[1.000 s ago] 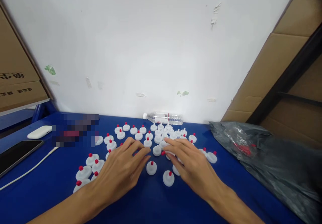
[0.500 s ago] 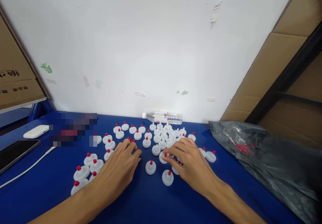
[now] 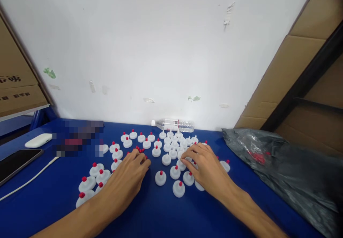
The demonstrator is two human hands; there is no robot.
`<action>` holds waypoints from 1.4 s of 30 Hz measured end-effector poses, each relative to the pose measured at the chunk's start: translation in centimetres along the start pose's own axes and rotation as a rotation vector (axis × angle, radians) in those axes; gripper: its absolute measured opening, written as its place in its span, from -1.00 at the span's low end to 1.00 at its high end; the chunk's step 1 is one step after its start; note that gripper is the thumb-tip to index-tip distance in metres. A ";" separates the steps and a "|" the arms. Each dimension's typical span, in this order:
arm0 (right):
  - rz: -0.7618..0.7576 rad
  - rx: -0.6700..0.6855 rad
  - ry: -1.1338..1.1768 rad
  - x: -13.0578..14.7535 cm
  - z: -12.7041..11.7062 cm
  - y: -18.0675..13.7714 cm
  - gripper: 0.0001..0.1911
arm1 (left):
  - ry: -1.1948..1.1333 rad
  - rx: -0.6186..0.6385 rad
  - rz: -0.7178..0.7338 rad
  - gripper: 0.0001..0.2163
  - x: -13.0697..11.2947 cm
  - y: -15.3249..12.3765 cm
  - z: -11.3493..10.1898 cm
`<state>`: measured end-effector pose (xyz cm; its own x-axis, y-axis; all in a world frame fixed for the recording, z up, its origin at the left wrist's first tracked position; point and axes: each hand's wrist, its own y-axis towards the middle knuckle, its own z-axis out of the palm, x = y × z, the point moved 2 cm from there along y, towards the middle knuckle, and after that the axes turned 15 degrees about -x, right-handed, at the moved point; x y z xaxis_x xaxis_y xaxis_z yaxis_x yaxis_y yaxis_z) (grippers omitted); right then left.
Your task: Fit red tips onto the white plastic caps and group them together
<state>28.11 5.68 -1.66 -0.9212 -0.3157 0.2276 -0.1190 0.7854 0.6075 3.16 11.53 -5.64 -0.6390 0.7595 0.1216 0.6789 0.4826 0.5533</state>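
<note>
While the left hand (image 3: 131,173) bends its fingers down beside a small heap of loose red caps (image 3: 139,150), the right hand (image 3: 206,168) arches over the white discs, its thumb and index finger at a white disc (image 3: 181,165) in front of it. Whether either of the hands grips anything I cannot tell, since the undersides of the fingers are hidden.

Red-tipped discs (image 3: 160,178) stand on the blue table (image 3: 152,213), some spread in a loose band along its left part, others between and around the hands. Bare-spouted discs (image 3: 166,160) crowd together toward the far edge, just left of and beyond the right hand's fingers. Behind them a clear bottle (image 3: 184,126) lies on its side along the far edge, near the wall (image 3: 160,45).

Toward the left edge lie a dark phone (image 3: 18,163), a white case (image 3: 39,140) and a white cable (image 3: 29,183). A grey plastic bag (image 3: 292,173) covers the right edge, with a clear bag (image 3: 250,143) of red pieces on it.
</note>
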 end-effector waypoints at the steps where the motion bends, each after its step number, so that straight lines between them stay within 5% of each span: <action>1: 0.002 0.001 0.003 0.0 0.0 0.0 -0.89 | -0.022 -0.004 -0.002 -0.76 0.0 0.0 -0.1; 13: 0.232 -0.032 0.312 0.9 -1.4 0.1 -0.87 | -0.221 -0.282 -0.026 -0.87 -1.8 1.7 -3.2; 18: 0.067 -0.067 0.336 2.1 -1.2 -0.2 -0.92 | -0.367 -0.443 0.085 -0.86 -2.3 1.6 -4.2; 26: -0.277 -0.166 0.268 3.9 -1.4 -0.7 -0.84 | -0.459 -0.489 0.217 -0.76 -3.1 1.3 -4.8; 42: -0.304 -0.160 0.232 3.8 -0.9 -1.4 -0.82 | -0.412 -0.553 0.255 -0.77 -3.1 1.0 -5.1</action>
<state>25.09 2.96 -0.97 -0.7430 -0.6464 0.1738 -0.2968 0.5509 0.7800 3.93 7.41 -1.26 -0.2239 0.9737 0.0425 0.4369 0.0612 0.8974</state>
